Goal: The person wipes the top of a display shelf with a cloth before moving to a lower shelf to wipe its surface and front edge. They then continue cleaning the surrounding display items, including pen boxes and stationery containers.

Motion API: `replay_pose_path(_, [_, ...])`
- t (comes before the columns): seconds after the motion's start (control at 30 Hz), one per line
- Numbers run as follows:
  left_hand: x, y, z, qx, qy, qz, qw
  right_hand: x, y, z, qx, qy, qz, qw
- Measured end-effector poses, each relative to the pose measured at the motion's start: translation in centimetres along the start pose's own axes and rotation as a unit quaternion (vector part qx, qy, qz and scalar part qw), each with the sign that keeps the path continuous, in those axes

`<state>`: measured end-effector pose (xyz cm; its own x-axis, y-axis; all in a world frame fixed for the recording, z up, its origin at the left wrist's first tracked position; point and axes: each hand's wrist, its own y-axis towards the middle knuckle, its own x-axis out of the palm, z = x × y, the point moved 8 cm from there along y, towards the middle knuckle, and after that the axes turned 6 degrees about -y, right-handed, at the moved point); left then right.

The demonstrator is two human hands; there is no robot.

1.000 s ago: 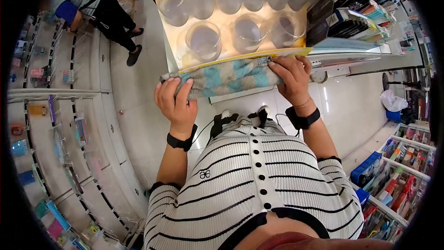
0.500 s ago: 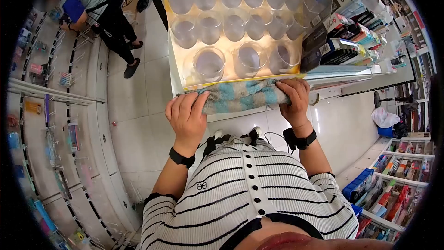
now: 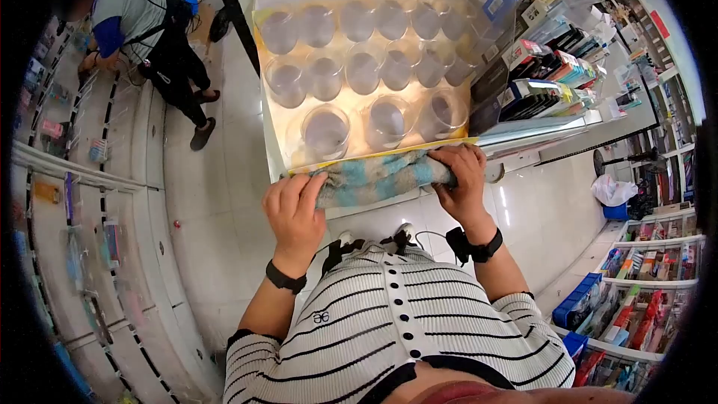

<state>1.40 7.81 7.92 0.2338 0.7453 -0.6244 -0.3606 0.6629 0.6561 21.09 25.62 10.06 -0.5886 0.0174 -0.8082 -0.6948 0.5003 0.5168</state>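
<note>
A grey and teal checked cloth (image 3: 383,179) stretches along the near edge of a lit display case (image 3: 274,151). My left hand (image 3: 294,209) grips the cloth's left end, fingers curled over it. At the other end, my right hand (image 3: 461,178) has its fingers bent over the cloth and the thumb underneath. Just beyond the cloth, several clear cups (image 3: 326,133) stand in rows on the case's pale yellow surface. The fingers of both hands lie against the case's front edge.
Books and boxed goods (image 3: 544,97) stand beside the case on the right. Low racks of packaged items (image 3: 636,310) are at lower right, near a blue bin (image 3: 615,211). Pegboard shelving (image 3: 82,202) lines the left. A co-worker (image 3: 142,22) stands at upper left.
The view has shifted, so the case, cloth and my hands appear slightly lower and further left. Both hands keep hold of the cloth at the case's edge.
</note>
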Motion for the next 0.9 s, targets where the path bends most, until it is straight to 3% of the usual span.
replay_pose_path(0.57, [-0.1,0.5,0.9,-0.009,0.012,-0.049,0.999,0.7,-1.1,-0.2,0.018,0.031,0.018,0.999])
replay_pose_path(0.9, [0.0,0.6,1.5,0.009,0.012,-0.073,0.997,0.0,-0.6,-3.5,-0.029,-0.109,0.006,0.994])
